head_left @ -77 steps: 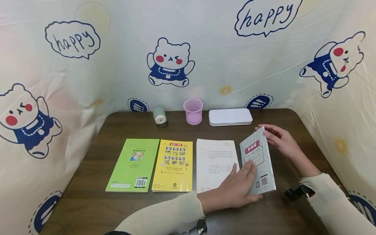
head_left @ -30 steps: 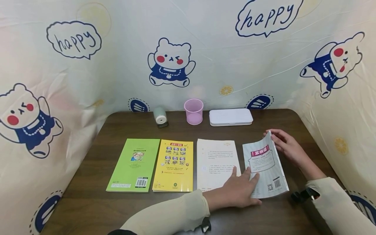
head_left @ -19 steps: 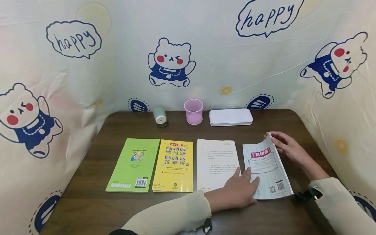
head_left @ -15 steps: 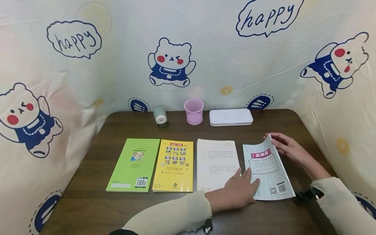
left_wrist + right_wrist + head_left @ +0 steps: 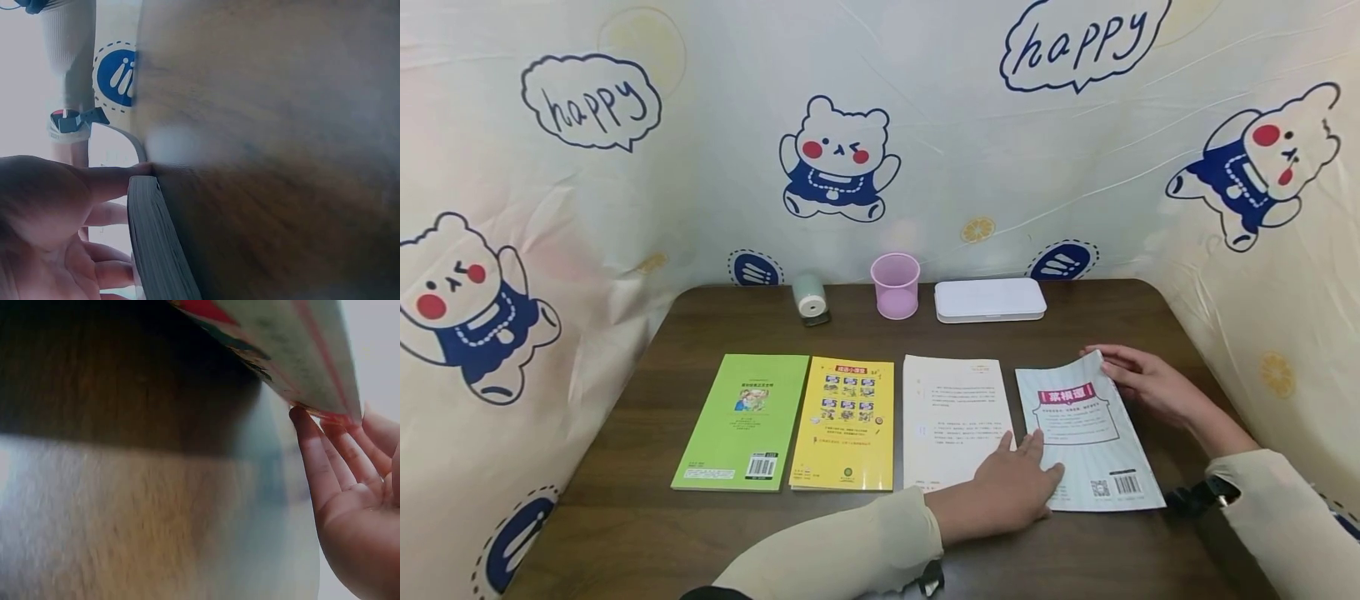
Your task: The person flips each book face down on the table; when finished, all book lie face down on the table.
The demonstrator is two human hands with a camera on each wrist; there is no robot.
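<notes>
A light blue paperback book [image 5: 1086, 450] lies at the right of the table, back cover up, its top right corner lifted. My right hand [image 5: 1153, 387] pinches that corner; in the right wrist view its fingers reach under the raised cover [image 5: 300, 356]. With fingers spread, my left hand [image 5: 1011, 487] rests across the lower corner of a white printed book [image 5: 955, 417] and the left edge of the blue book. The page block [image 5: 159, 244] of a book stands close to the left fingers in the left wrist view. Part of the white book is hidden under the left hand.
A yellow book [image 5: 842, 425] and a green book [image 5: 741, 425] lie to the left in the same row. Behind stand a grey-green cylindrical object [image 5: 810, 300], a pink cup [image 5: 896, 287] and a white flat case [image 5: 990, 300]. A printed cloth [image 5: 925, 183] hangs behind the table.
The light blue book has come down from a steep tilt to nearly flat, its right side swinging to the right. My right hand moved right and lower with its corner; my left hand slid slightly right.
</notes>
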